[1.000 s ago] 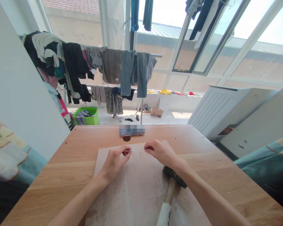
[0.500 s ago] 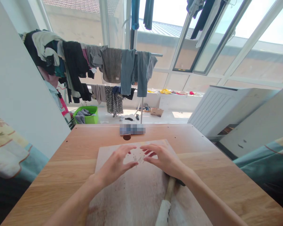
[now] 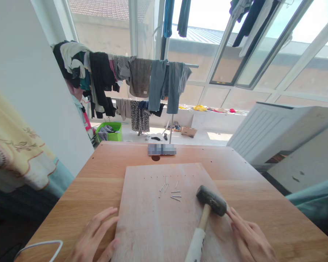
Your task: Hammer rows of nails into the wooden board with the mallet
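1. On the board [image 3: 142, 233], several nails [image 3: 176, 197] are lying loose in the far half, some slanting, others resting nearly crosswise to the board's sides.
2. Along the board's far edge, small dark dots [image 3: 185, 175] are forming a row; a few more are showing nearer its left side.
3. Over the board's right part, a hammer [image 3: 205, 214] is lying with its dark head toward the right edge and its pale-wrapped handle pointing to the near side.
4. At the board's left edge, the left hand [image 3: 95, 236] is staying released, its fingers spreading toward the wood; whether the fingertips are touching it, I cannot tell.
5. At the board's right edge, the right hand [image 3: 253, 236] is also staying released, its fingers stretching together toward the hammer's head; I cannot tell whether they are touching it.
6. Under the board, the worktop [image 3: 79, 203] is extending past it on both sides.
7. Beyond the board's far edge, a blurred packet [image 3: 161, 149] is lying just behind a round hole [image 3: 155, 158].
8. Left of the board, near the worktop's near corner, a white cable [image 3: 43, 242] is curving.
9. Well beyond the board, clothes [image 3: 139, 78] are hanging above a green tub [image 3: 116, 136].
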Demonstrator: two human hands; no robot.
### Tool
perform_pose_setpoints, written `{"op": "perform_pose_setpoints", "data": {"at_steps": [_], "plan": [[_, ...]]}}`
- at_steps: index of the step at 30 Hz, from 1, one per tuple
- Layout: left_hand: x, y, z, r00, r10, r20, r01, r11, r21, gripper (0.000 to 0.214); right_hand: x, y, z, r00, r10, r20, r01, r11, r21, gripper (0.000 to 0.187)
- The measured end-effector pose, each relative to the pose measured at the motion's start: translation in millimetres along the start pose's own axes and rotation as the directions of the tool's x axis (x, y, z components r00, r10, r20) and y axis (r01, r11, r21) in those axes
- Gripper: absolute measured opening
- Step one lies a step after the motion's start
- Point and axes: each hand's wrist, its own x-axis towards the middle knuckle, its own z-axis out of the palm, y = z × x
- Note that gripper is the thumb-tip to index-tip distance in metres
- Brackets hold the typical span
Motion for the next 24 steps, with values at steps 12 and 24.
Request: {"op": "perform_pose_setpoints", "data": {"at_steps": [12,24], "plan": [[-28.4,-82.8,-61.1,0.918,-0.377,-0.126,0.396,0.896,0.203,0.031,7.9,-116.2,33.3,0.936,-0.223,0.273,0.033,0.826,0.563,0.045],[-13.8,-58.1,-63.6,0.904,-0.392,-0.172,0.428,0.842,0.33,0.045,-15.7,-134.6,72.4,0.977,-0.157,0.141,0.032,0.771,0.636,0.051]]}}
